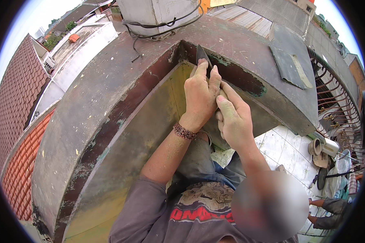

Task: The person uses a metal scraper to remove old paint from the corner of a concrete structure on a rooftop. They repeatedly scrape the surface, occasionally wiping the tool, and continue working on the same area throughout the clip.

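Note:
A scraper's metal blade (202, 54) points into the inner corner of a concrete ledge (109, 76), against its maroon edge face (240, 74). That paint is flaking, with greenish patches showing. My left hand (201, 91) grips the scraper near the blade, a finger laid along the metal. Just behind and to the right, my right hand (235, 118) closes around the handle, which is mostly hidden by my fingers. Pale dust covers both hands. Below the ledge, a stained yellow-grey wall (133, 148) runs down past my left forearm.
A white pillar (158, 15) wrapped in black cable (149, 25) rises behind the ledge. On its right part lies a dark sheet (287, 63). Beyond are a curved metal railing (337, 91), a white tiled floor (279, 145) with assorted items, and another person's legs (331, 209).

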Demonstrator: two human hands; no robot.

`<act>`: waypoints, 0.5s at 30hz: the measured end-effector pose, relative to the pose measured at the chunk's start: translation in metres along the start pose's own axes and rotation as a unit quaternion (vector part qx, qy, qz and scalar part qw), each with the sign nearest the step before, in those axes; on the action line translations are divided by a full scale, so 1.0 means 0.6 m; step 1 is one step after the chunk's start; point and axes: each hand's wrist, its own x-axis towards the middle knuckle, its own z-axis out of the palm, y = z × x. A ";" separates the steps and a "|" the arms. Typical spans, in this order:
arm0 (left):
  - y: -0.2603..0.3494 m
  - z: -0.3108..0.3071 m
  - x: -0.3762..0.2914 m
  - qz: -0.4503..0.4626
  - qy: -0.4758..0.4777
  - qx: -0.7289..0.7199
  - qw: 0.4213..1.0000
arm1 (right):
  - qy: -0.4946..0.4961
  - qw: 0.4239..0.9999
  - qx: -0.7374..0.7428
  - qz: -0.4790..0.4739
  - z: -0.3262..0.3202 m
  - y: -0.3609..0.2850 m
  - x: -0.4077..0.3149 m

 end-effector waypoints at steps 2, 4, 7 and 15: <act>0.007 -0.006 0.002 -0.038 -0.015 -0.015 0.999 | -0.010 1.000 0.008 0.003 0.000 -0.001 -0.003; 0.003 0.002 -0.020 -0.016 0.000 -0.018 1.000 | -0.009 1.000 -0.020 0.003 -0.010 0.002 -0.009; -0.019 0.036 -0.037 0.059 0.064 0.015 0.996 | 0.012 0.999 -0.042 0.015 -0.024 0.017 -0.025; -0.049 0.027 -0.034 0.018 0.052 0.006 0.998 | 0.009 0.998 -0.057 0.009 -0.011 0.047 -0.007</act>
